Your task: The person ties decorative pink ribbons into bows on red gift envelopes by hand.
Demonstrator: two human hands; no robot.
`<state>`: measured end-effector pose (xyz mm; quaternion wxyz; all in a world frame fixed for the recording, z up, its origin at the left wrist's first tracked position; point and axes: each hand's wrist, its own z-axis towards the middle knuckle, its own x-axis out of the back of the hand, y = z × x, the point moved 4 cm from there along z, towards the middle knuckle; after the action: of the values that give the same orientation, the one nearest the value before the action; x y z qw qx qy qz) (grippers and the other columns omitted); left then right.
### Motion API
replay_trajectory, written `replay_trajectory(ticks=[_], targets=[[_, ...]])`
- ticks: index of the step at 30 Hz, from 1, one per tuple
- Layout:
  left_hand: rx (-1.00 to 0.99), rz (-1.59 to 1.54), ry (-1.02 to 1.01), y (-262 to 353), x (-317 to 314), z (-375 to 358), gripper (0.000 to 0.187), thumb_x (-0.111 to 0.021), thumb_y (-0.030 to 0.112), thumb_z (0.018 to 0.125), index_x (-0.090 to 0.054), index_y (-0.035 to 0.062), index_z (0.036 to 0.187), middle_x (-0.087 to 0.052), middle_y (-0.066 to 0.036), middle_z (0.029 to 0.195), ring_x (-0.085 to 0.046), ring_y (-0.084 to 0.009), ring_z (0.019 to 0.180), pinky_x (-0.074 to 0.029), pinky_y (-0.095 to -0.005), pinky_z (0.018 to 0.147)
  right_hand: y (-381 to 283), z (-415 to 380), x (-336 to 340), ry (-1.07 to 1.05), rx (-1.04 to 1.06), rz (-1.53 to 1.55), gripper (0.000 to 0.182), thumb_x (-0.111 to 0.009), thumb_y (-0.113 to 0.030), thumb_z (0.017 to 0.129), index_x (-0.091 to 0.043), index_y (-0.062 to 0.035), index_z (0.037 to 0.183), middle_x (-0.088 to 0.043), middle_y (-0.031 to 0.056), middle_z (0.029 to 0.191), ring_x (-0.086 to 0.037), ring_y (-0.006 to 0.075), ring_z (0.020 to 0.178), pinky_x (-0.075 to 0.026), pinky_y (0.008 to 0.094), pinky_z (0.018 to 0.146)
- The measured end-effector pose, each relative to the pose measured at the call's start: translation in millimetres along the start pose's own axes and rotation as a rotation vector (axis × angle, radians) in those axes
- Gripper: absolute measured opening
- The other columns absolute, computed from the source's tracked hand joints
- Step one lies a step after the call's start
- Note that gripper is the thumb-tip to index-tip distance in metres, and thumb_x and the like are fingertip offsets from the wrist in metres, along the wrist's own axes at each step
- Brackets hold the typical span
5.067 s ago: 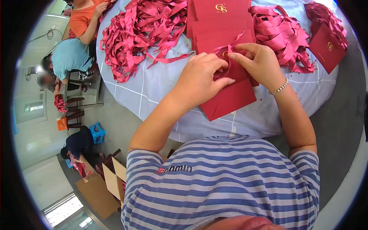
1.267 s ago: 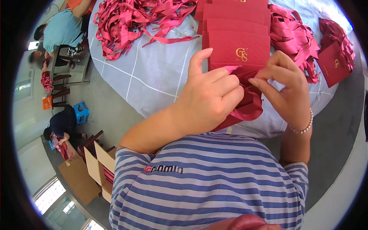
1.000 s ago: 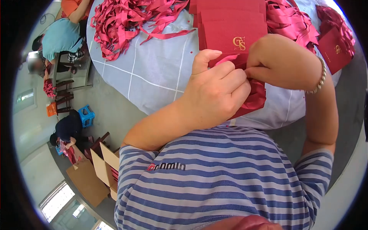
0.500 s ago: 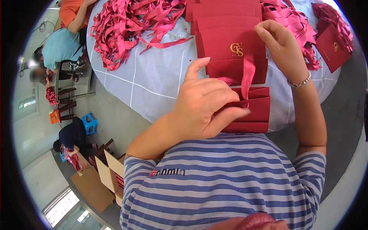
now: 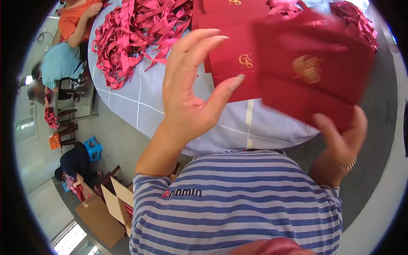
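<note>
My right hand (image 5: pixel 345 138) grips the lower edge of a red paper gift bag (image 5: pixel 278 57) with a gold logo, its thumb on the front. The bag is tilted, raised over the table's right side and blurred by motion. To its left, my left hand (image 5: pixel 189 97) is raised with fingers and thumb spread apart, nothing between them. Just beyond its fingertips lies an overlapping row of flat red gift bags (image 5: pixel 231 40) with gold lettering, partly covered by the raised bag.
Loose pink ribbons (image 5: pixel 127 38) are heaped on the cloth-covered table (image 5: pixel 127 100), with more red ribbon (image 5: pixel 355 19) at the far right. An open cardboard box (image 5: pixel 112 199) stands at lower left. Other people (image 5: pixel 63 63) and a blue stool (image 5: pixel 93 148) are on the left.
The bag that was near my body is now up at the right in my right hand. My left hand has come off it, risen and spread its fingers.
</note>
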<state>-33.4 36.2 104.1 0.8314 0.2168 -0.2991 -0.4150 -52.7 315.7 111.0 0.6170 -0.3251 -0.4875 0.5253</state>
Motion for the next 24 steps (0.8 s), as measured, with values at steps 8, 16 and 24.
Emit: replay_trajectory(ticks=[8, 16, 24], targets=[[0.617, -0.656, -0.313, -9, -9, -41, 0.115, -0.093, 0.022, 0.071, -0.021, 0.0074, 0.159, -0.052, -0.013, 0.142, -0.06, -0.0226, 0.119, -0.049, -0.0406, 0.101, -49, 12, -38, -0.449, 0.445, -0.65, 0.081, -0.088, -0.025, 0.073, -0.052, 0.0024, 0.14, -0.066, 0.0194, 0.109, -0.067, 0.039, 0.084, -0.056, 0.0409, 0.072], [0.931, -0.539, -0.099, -61, 8, -75, 0.064, -0.07, -0.003, 0.091, -0.041, 0.0006, 0.147, -0.067, -0.013, 0.121, -0.066, -0.0165, 0.107, -0.055, -0.0301, 0.093, 6, 11, -90, -0.892, 0.198, -0.194, 0.051, -0.078, -0.019, 0.086, -0.06, 0.003, 0.129, -0.065, 0.0171, 0.096, -0.067, 0.0307, 0.084, -0.054, 0.0386, 0.075], [0.884, -0.422, -0.253, -56, 2, -68, 0.055, -0.074, -0.002, 0.088, -0.052, 0.0003, 0.139, -0.068, -0.011, 0.119, -0.066, -0.0143, 0.107, -0.054, -0.0282, 0.095, 17, 55, -117, -0.375, 0.594, -0.544, 0.069, -0.086, -0.023, 0.076, -0.056, -0.003, 0.135, -0.065, 0.0139, 0.113, -0.065, 0.0306, 0.103, -0.053, 0.0402, 0.092]])
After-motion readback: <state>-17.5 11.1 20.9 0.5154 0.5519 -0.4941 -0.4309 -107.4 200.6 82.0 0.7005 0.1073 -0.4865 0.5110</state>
